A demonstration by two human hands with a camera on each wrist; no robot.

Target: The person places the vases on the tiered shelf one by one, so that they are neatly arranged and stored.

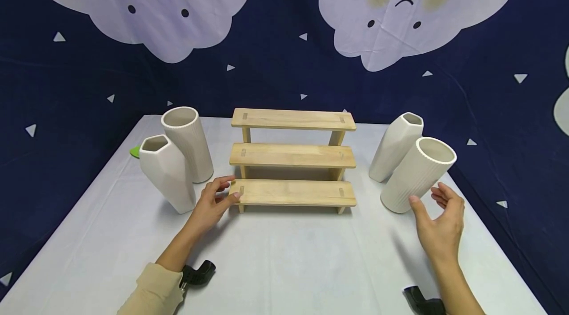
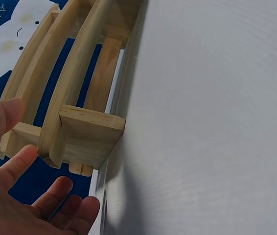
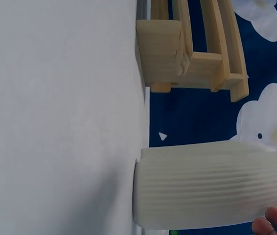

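A three-tier wooden display stand (image 1: 292, 155) stands in the middle of the table. My left hand (image 1: 211, 206) is at the left end of its lowest shelf, thumb and fingers spread; the left wrist view shows the fingertips (image 2: 60, 188) around the shelf ends, gripping nothing. To the right, a white ribbed cylindrical vase (image 1: 415, 177) stands in front of a white faceted vase (image 1: 393, 149). My right hand (image 1: 442, 228) is beside the ribbed vase with fingers loosely bent and the thumb overlapping its lower side. Fingertips (image 3: 275, 218) show right at the vase in the right wrist view.
On the left stand another white faceted vase (image 1: 166, 172) and another ribbed vase (image 1: 188, 142), with a green object (image 1: 135, 151) partly hidden behind them. A white cloth covers the table (image 1: 284, 265). Behind hangs a dark blue curtain (image 1: 275, 23) with clouds.
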